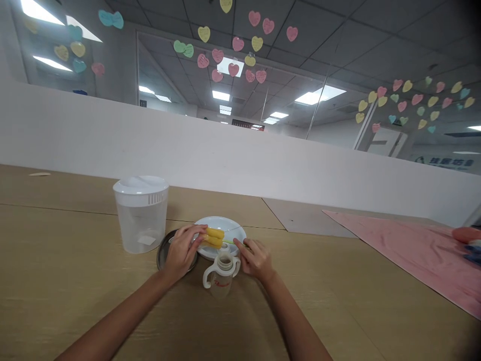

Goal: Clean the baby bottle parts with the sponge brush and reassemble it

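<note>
L hand [184, 250] has the yellow piece [215, 237] pinched in its fingertips, near the mouth of the two-handled btl [221, 281]; R hand [257, 258], right of btl, pinches a thin green stick [229, 242]. White plate [225, 224] behind btl, dark tray [162, 251] to its left, lidded bucket [141, 220] farther L.

The bench [338, 291] has a light brown colour, and behind it there is a low white wall [210, 155]. Above this wall comes a wide glass [285, 98], on which many heart-shaped notes [254, 19] are stuck. In the glass one sees a grey tiled ceiling [319, 25] with bright rectangular lights [320, 95].
</note>
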A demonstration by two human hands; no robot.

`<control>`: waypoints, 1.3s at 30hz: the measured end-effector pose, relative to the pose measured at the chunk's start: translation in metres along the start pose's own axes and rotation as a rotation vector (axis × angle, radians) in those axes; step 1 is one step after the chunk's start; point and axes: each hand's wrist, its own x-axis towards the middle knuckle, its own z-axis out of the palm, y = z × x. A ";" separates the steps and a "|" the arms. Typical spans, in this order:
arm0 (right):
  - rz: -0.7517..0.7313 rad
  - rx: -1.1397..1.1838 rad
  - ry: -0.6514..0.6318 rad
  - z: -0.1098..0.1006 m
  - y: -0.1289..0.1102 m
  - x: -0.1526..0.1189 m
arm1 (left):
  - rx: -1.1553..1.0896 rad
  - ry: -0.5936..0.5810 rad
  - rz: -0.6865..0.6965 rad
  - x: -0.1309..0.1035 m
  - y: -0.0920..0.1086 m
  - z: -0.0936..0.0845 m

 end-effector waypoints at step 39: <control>0.011 0.002 0.073 0.000 0.003 -0.002 | -0.103 0.020 0.009 -0.006 -0.004 0.003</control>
